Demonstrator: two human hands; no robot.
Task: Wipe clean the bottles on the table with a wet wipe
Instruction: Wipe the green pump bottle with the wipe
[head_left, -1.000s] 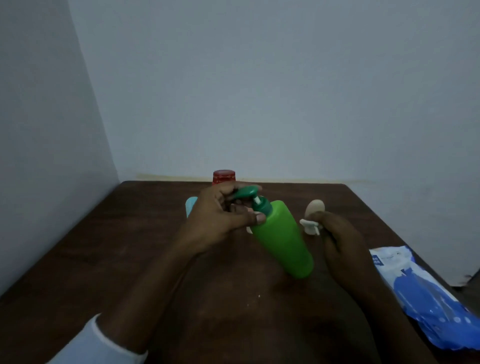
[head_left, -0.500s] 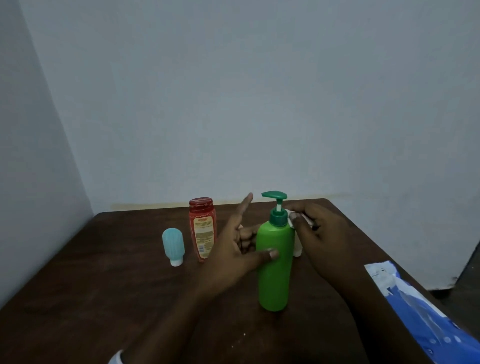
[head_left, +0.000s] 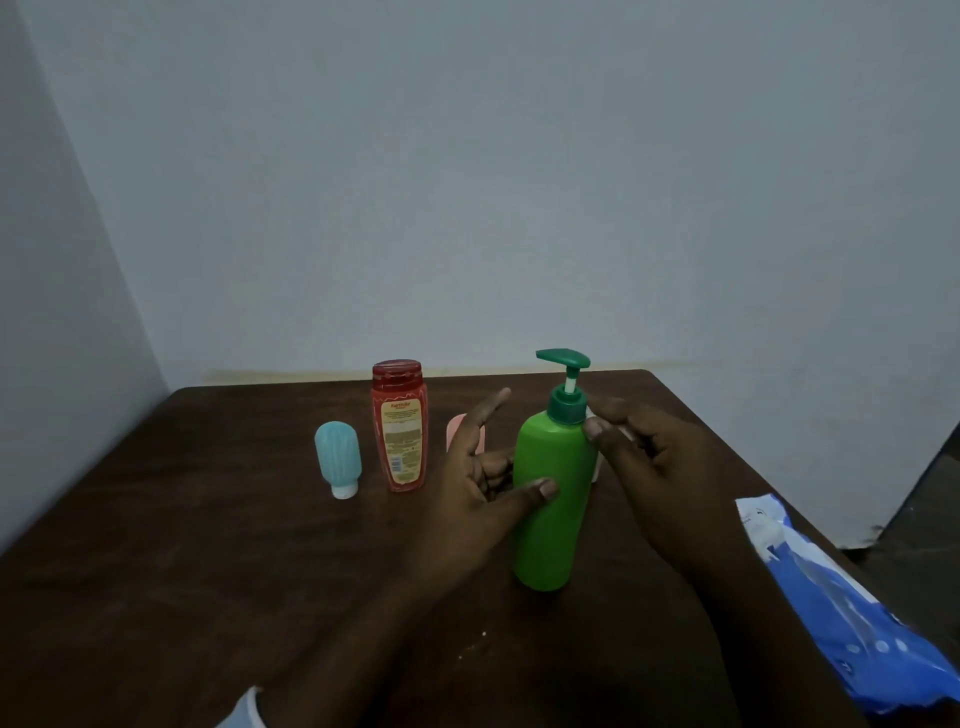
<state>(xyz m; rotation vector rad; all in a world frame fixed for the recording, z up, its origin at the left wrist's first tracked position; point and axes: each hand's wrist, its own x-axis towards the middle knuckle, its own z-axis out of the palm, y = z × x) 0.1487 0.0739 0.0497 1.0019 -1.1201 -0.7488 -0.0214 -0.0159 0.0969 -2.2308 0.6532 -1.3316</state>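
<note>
A green pump bottle (head_left: 553, 493) stands upright on the dark wooden table (head_left: 208, 545), near its middle. My left hand (head_left: 478, 488) is just left of it, thumb tip touching the bottle's front, index finger straight, the other fingers loosely bent beside the bottle. My right hand (head_left: 654, 467) is at the bottle's right shoulder, fingers curled round a small white wet wipe (head_left: 627, 434) held against the neck. A red bottle (head_left: 399, 426) and a small teal bottle (head_left: 337, 457) stand upright further left.
A blue and white wet wipe pack (head_left: 852, 608) lies at the table's right edge. A pink object (head_left: 457, 431) shows behind my left hand, mostly hidden. Walls close off the back and left sides.
The green bottle went from tilted in my left hand to standing upright on the table. My left hand let go of the pump head and opened. My right hand moved to the neck.
</note>
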